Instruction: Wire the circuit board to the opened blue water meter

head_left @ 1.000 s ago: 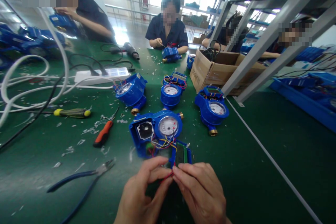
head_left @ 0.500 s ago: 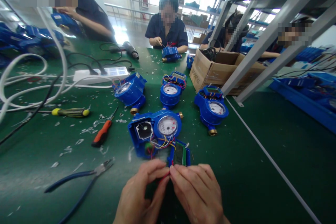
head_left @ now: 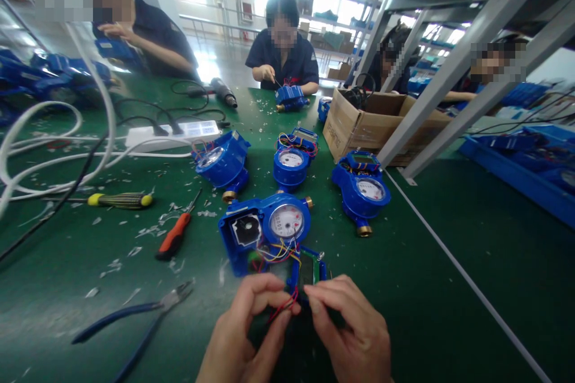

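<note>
Red wires [head_left: 284, 306] are pinched between the thumb and fingers of my left hand [head_left: 247, 323]. My right hand [head_left: 353, 329] is just to the right, thumb and forefinger close together in a pinch; anything between them is too small to make out. Its fingertips are at the near edge of a small circuit board with a display [head_left: 308, 268] in a blue frame. Yellow, white and red wires run from there toward an opened blue water meter [head_left: 287, 221], which has a round dial and a square compartment on its left. The near ends of the red wires are partly hidden by my fingers.
Pliers [head_left: 168, 299], an orange screwdriver [head_left: 174, 236] and a yellow-black screwdriver [head_left: 121, 200] lie left among scraps. Three more water meters stand behind, one being the right-hand meter [head_left: 363, 191]. A power strip [head_left: 173, 134], cardboard box [head_left: 359, 125] and co-workers are farther back.
My right hand has moved slightly right, away from my left fingertips, leaving a gap. The red wires now show more clearly in my left hand.
</note>
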`<state>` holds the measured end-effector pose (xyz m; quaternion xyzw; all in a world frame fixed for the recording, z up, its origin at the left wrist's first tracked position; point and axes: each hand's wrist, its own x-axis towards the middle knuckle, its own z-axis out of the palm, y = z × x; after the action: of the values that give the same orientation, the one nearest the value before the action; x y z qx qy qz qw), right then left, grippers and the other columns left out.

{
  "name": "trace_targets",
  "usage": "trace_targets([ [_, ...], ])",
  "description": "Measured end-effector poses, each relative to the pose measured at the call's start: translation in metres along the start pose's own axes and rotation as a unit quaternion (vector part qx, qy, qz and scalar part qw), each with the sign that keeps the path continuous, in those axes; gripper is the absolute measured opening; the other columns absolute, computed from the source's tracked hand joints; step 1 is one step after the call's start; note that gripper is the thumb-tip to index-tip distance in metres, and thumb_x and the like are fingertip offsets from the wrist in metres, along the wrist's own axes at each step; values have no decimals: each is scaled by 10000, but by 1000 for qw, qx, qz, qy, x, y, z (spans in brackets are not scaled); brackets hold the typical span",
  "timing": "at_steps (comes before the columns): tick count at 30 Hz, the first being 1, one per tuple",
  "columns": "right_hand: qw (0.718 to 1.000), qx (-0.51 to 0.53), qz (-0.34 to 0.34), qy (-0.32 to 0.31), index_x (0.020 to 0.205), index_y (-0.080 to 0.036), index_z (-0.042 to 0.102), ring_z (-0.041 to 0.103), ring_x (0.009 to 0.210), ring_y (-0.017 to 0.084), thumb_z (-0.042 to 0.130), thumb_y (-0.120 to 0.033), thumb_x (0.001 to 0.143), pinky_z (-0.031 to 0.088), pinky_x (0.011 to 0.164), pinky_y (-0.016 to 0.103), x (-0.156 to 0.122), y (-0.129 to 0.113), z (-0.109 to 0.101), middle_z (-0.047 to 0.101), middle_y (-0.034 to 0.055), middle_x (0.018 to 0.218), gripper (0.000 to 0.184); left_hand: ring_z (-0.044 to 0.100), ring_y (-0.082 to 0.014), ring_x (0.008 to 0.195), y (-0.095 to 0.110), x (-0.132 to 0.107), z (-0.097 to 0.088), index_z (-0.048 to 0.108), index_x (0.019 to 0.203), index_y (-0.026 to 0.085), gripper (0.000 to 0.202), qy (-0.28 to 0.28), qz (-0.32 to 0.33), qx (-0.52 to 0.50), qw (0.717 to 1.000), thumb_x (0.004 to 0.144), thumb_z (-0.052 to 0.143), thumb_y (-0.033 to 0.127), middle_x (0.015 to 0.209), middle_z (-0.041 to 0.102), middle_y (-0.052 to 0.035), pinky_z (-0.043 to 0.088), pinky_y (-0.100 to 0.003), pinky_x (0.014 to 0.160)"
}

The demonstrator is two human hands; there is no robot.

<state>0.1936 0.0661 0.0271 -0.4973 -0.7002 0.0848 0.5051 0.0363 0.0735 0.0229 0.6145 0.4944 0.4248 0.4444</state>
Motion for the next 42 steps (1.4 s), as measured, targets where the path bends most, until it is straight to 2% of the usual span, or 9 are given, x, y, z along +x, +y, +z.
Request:
trace_targets([
  [4,997,28,74,1,808,-189,620,618,704,132,536,-81,797,468,657,254,-2,5,-4,667,7,744,137,650,-132,804,6,7,-7,446,991,213,186,-68,-102,-67,990,832,519,275,821,661,1,485,-207,746],
  [10,994,50,72,-61,800,-190,620,607,703,148,555,-102,794,453,655,279,6,3,-2,661,8,743,109,615,-139,843,3,11,-14,408,1024,210,223,-109,-136,-104,979,849,509,305,857,624,-6,450,-229,785],
  [16,988,49,37,-139,877,-204,651,606,786,169,633,-140,760,406,736,323,16,2,3,684,9,826,135,588,-125,813,3,10,-15,432,1009,206,214,-108,-144,-140,974,849,513,323,824,605,5,441,-210,760],
  [20,982,39,23,-185,851,-214,660,598,764,153,638,-157,775,375,703,303,22,3,5,690,-5,815,97,575,-122,786,2,9,-15,429,1015,209,212,-116,-134,-136,975,857,492,335,806,585,11,438,-209,747],
  [23,981,26,31,-189,783,-199,649,592,735,152,628,-153,771,354,683,302,25,2,6,683,-7,761,52,566,-125,794,2,9,-12,419,1035,216,235,-103,-127,-107,981,852,492,345,820,585,8,437,-201,734],
  [27,979,25,70,-191,733,-185,611,586,723,148,612,-135,759,341,700,307,25,1,5,670,-17,728,57,567,-126,781,4,6,-10,446,1009,222,205,-55,-100,-29,993,840,496,326,794,590,13,437,-191,719],
  [30,974,28,104,-199,735,-191,608,586,733,148,602,-151,772,339,746,318,25,1,4,662,-21,735,55,566,-125,722,6,6,-12,506,916,216,122,-58,-53,53,996,839,478,307,761,578,15,443,-193,672],
  [34,968,52,134,-207,760,-201,617,588,737,145,573,-169,800,351,773,318,24,1,3,656,-24,745,67,577,-135,689,7,9,-15,567,865,209,144,-59,-20,114,991,839,471,313,731,590,12,447,-209,649],
  [42,962,87,153,-210,752,-200,637,595,704,143,580,-167,795,394,732,295,24,0,4,654,-24,710,79,583,-152,687,7,15,-18,606,785,193,195,-70,-75,80,991,826,501,352,716,609,-6,445,-228,644],
])
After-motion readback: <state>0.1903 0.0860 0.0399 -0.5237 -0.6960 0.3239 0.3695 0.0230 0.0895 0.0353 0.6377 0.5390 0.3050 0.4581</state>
